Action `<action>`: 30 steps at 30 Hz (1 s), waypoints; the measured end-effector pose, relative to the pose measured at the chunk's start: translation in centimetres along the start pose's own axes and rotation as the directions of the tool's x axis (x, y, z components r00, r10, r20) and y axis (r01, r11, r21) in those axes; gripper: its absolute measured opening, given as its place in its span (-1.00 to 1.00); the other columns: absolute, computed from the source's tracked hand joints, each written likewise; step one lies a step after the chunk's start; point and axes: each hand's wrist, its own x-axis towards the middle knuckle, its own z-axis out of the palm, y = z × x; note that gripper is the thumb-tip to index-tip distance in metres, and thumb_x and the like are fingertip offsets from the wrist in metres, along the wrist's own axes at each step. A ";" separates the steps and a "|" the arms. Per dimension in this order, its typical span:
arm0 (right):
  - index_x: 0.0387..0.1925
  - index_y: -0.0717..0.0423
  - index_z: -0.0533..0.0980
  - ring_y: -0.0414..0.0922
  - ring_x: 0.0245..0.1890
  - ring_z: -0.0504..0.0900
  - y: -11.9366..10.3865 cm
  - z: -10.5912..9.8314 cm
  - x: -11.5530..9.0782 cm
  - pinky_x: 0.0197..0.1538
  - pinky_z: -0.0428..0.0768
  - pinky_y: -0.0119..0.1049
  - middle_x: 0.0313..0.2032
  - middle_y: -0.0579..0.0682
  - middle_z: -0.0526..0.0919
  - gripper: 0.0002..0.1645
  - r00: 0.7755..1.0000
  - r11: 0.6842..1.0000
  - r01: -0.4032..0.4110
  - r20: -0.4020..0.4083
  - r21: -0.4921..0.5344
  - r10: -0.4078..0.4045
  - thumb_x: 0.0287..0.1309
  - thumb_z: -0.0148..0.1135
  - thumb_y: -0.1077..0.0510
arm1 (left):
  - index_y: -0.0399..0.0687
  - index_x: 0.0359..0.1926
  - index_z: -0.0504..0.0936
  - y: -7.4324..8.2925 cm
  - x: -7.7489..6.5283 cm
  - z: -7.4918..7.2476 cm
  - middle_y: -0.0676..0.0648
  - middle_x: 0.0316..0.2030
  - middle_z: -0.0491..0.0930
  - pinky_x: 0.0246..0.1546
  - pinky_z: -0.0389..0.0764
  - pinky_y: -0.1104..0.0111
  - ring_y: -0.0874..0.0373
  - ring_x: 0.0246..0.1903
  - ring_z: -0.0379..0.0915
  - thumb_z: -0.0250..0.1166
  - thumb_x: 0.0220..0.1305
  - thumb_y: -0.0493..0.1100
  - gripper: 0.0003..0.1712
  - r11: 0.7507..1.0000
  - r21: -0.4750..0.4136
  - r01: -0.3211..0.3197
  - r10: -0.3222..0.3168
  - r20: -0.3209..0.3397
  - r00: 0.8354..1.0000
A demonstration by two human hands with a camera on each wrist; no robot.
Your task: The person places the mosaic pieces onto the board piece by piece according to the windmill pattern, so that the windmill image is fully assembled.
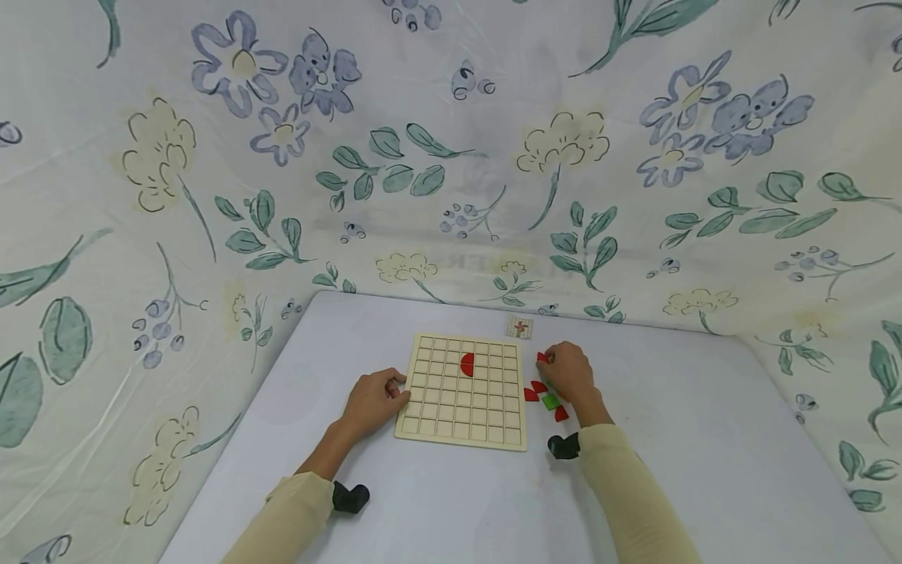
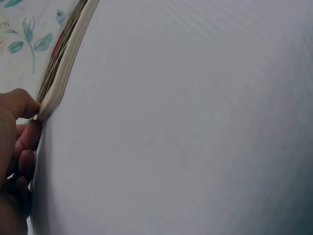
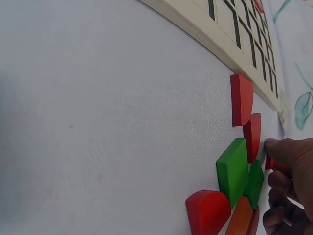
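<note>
A pale wooden grid board (image 1: 461,429) lies flat on the table. My left hand (image 1: 373,401) holds the board's left edge between thumb and curled fingers; in the left wrist view the thumb (image 2: 23,103) lies on the rim. Two red quarter-round pieces (image 1: 467,364) sit side by side in cells in the upper half of the board. To the right of the board, my right hand (image 1: 569,372) pinches a red piece (image 1: 542,357), mostly covered by the fingers. Nearer me lie loose red pieces (image 1: 532,395) and a green block (image 3: 233,169).
A small pattern card (image 1: 519,326) lies behind the board's far right corner. In the right wrist view an orange block (image 3: 239,218) lies among the loose pieces. Floral cloth (image 1: 493,196) hangs behind the white table (image 1: 451,509).
</note>
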 end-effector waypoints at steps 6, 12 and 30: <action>-0.06 0.26 0.62 0.01 -0.29 0.50 0.2 0.1 0.3 -0.25 0.55 -0.16 -0.29 0.10 0.59 -0.63 0.999 0.999 -0.030 0.013 0.022 0.029 0.19 0.33 0.08 | -0.19 -0.10 0.69 0.1 0.0 0.0 0.17 -0.61 0.47 -0.48 0.38 0.32 0.24 -0.60 0.34 0.41 0.15 -0.14 -0.68 1.000 -0.009 -0.005 0.005 -0.001 1.000; 0.01 0.22 0.59 0.02 -0.28 0.51 0.2 0.2 0.5 -0.24 0.54 -0.14 -0.26 0.09 0.58 -0.56 0.998 0.998 -0.059 0.040 0.019 0.058 0.19 0.32 0.02 | -0.19 -0.09 0.69 0.0 0.0 0.0 0.17 -0.61 0.47 -0.48 0.38 0.33 0.25 -0.60 0.34 0.40 0.15 -0.14 -0.68 1.000 -0.011 -0.007 0.007 -0.004 1.000; -0.18 0.17 0.56 -0.01 -0.36 0.50 -0.5 0.1 0.2 -0.30 0.49 -0.18 -0.36 0.06 0.54 -0.71 0.997 0.996 -0.071 0.044 0.050 0.069 0.13 0.34 0.07 | -0.18 -0.07 0.68 0.0 -0.2 0.1 0.17 -0.60 0.46 -0.51 0.38 0.35 0.25 -0.60 0.33 0.40 0.16 -0.14 -0.67 1.000 -0.002 -0.008 0.008 -0.011 1.000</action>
